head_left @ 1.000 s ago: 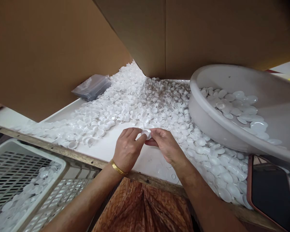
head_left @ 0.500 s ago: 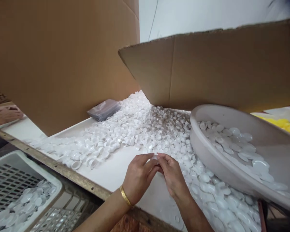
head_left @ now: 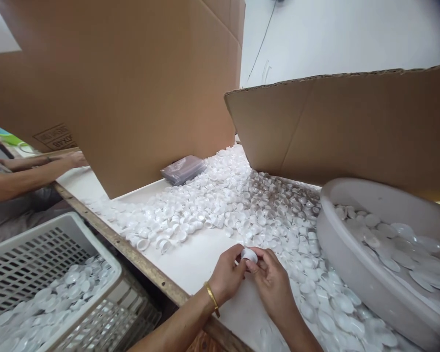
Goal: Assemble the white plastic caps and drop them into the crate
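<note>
Between my fingertips I hold a small round white plastic cap (head_left: 249,254) over the white tabletop (head_left: 194,259). My left hand (head_left: 225,275), with a gold bracelet (head_left: 211,298) at its wrist, pinches the cap's left side. My right hand (head_left: 273,281) grips it from the right, fingers curled. Beyond and to the right of both hands spreads a large heap of similar white plastic pieces (head_left: 220,195). Flatter white discs (head_left: 333,305) lie to the right of my right forearm.
A large pale basin (head_left: 348,259) holding white discs stands at right. Lower left is a slatted plastic basket (head_left: 106,288) with more white pieces. Cardboard panels (head_left: 150,88) rise behind the heap, beside a plastic-wrapped packet (head_left: 183,169). At far left, another person's arm (head_left: 33,171) rests at the table.
The view has swung left, showing more of the basket and the other person's arm. The small white cap, mostly covered by my fingers before, now shows clearly between both hands.
</note>
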The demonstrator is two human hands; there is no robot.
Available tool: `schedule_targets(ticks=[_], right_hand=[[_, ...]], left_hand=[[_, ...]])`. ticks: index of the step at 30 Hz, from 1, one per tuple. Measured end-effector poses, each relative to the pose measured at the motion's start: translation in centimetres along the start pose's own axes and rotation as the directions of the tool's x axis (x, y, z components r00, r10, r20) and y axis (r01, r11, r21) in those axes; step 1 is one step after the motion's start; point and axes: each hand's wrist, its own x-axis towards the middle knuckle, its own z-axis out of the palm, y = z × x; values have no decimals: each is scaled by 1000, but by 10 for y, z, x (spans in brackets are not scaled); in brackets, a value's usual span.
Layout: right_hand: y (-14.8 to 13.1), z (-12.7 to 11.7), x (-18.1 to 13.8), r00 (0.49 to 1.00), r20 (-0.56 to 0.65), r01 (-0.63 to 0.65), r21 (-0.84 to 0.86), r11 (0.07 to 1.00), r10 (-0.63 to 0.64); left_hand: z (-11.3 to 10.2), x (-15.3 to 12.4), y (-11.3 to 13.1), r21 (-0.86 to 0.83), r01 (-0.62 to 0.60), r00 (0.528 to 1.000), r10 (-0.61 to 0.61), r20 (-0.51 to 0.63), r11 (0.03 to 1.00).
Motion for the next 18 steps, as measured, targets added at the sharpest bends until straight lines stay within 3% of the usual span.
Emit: schedule_targets(ticks=[5, 13, 18], right_hand=[[2, 0, -3, 998, -64, 4, -40, 999, -6], [8, 0, -4, 989, -144, -40, -98, 994, 26], [12, 2, -4, 989, -71, -129, -5, 992, 129]], left_hand=[[5, -1, -1, 70, -76, 995, 80, -62, 995], [15, 0, -4, 117, -100, 984, 116, -133, 988], [15, -2, -11, 119, -7, 989, 25, -148, 993]])
